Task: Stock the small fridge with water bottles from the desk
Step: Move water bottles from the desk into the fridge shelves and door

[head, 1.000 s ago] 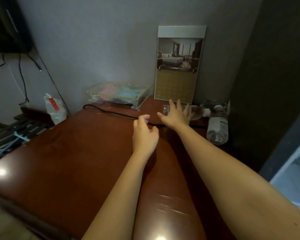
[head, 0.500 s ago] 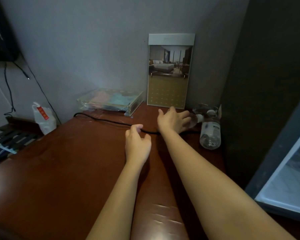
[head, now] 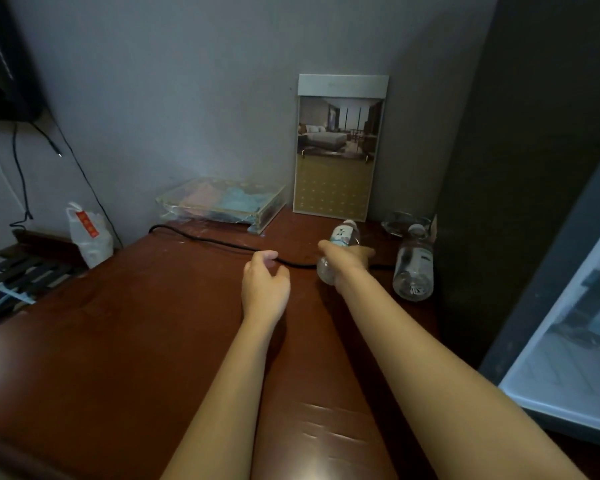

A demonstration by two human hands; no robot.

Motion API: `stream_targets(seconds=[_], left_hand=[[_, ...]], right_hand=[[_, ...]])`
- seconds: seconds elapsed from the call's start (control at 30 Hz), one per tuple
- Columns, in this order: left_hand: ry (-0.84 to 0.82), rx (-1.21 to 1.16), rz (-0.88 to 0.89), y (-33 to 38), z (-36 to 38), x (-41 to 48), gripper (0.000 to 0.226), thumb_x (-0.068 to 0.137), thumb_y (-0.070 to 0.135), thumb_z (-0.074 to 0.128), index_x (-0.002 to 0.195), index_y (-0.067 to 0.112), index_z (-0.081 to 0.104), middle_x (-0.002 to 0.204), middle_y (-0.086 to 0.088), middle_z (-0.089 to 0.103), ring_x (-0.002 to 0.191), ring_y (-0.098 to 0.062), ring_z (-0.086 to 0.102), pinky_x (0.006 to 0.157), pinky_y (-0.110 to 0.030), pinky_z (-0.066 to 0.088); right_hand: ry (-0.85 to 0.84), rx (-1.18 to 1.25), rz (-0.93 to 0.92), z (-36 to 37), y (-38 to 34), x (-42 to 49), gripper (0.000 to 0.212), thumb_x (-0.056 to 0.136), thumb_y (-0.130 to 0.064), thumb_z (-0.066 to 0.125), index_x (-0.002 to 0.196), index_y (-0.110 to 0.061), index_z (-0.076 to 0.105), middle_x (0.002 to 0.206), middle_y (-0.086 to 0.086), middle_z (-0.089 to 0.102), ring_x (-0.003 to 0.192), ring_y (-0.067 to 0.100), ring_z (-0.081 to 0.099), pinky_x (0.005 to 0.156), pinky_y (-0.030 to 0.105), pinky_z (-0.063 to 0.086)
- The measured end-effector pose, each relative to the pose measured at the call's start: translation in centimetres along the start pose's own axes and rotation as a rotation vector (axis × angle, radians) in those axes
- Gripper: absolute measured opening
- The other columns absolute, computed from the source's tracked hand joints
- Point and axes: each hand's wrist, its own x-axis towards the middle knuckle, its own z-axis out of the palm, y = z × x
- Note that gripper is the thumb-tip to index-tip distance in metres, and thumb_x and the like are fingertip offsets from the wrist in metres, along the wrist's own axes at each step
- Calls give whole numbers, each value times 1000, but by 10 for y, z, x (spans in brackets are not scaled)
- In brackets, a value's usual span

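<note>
Clear plastic shows above and below the right hand [head: 343, 259], which is wrapped around the middle of a water bottle [head: 342, 237]; the cap end tilts up and away past the knuckles, the base pokes out toward the wrist. Whether the base touches the desk [head: 136, 323] or hangs just above it is hard to tell. The left hand [head: 265, 284] hovers just to the left of the gripping hand, fingers loosely curled around nothing, thumb close to a black cable [head: 222, 242] that runs across the wood beneath both hands.

A second bottle [head: 414, 268] stands upright just to the right of the gripping hand, near the dark cabinet side. The fridge door [head: 568, 341] hangs open well to the right and nearer the body.

To carry this off cleanly, the grip likely wants to stay around the thick middle, since thin plastic dents under a hard squeeze. Lifting straight up first should clear the cable, and swinging right should pass in front of the standing bottle rather than across it. The free hand could take that second one.
</note>
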Motion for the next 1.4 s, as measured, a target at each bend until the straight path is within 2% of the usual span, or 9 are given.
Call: stream_targets(seconds=[0.07, 0.2, 0.37, 0.47, 0.63, 0.83, 1.03, 1.23, 1.4], left_hand=[[-25, -149, -79, 3, 0, -1, 16, 93, 21, 50, 108, 22, 55, 105, 0, 58, 93, -20, 61, 86, -40, 52], [-249, -387, -241, 23, -9, -12, 24, 97, 33, 44, 116, 19, 51, 104, -2, 60, 95, -20, 61, 76, -29, 51], [-448, -428, -259, 40, -15, -41, 24, 94, 34, 50, 111, 18, 56, 104, -4, 67, 88, -18, 66, 75, -30, 54], [-458, -473, -236, 53, -23, -59, 26, 91, 32, 55, 112, 17, 56, 103, -7, 69, 85, -18, 67, 68, -29, 53], [-427, -454, -105, 79, -49, -89, 27, 91, 15, 52, 118, 15, 54, 108, -10, 67, 95, -25, 67, 83, -41, 54], [-501, -402, 108, 113, -73, -134, 34, 89, 6, 49, 119, 21, 52, 110, -6, 66, 100, -21, 66, 82, -36, 54], [-661, -350, 301, 155, -76, -177, 48, 90, 5, 50, 134, 25, 44, 118, -1, 64, 106, -16, 63, 88, -35, 53], [-723, -404, 426, 198, -51, -211, 41, 95, 11, 46, 131, 32, 46, 117, 3, 64, 107, -11, 62, 90, -31, 52], [-692, -382, 499, 241, -15, -227, 44, 91, 25, 56, 133, 33, 45, 108, 9, 66, 100, -6, 65, 88, -32, 54]], right_hand=[[-53, 77, -23, -10, 8, -12, 74, 75, -22, 74, 133, -8, 30, 125, 15, 53, 109, 30, 57, 84, 38, 52], [-250, 202, -30, -43, 24, -51, 59, 77, -7, 67, 129, -10, 40, 96, 7, 59, 80, 19, 60, 56, 26, 46], [-534, 217, -100, -79, 36, -85, 86, 52, -5, 74, 132, -15, 41, 110, 14, 65, 94, 28, 67, 70, 34, 52], [-637, 136, -174, -93, 37, -103, 77, 59, 3, 74, 124, -25, 44, 111, 9, 64, 99, 27, 66, 80, 38, 54], [-694, 86, -309, -113, 30, -140, 76, 58, -9, 80, 117, -43, 47, 119, 3, 61, 108, 23, 63, 96, 46, 50], [-659, 15, -493, -151, 11, -184, 73, 72, -7, 76, 130, -36, 43, 106, -2, 64, 91, 15, 68, 68, 29, 58], [-505, 39, -641, -196, 3, -208, 67, 64, 5, 78, 108, -38, 53, 106, 1, 66, 101, 21, 63, 79, 35, 56], [-340, 85, -795, -252, -21, -220, 68, 65, 6, 77, 117, -30, 50, 100, 3, 68, 89, 16, 67, 71, 29, 57], [-129, 40, -933, -296, -50, -213, 67, 67, -5, 79, 120, -28, 47, 109, 3, 65, 98, 18, 65, 81, 40, 57]])
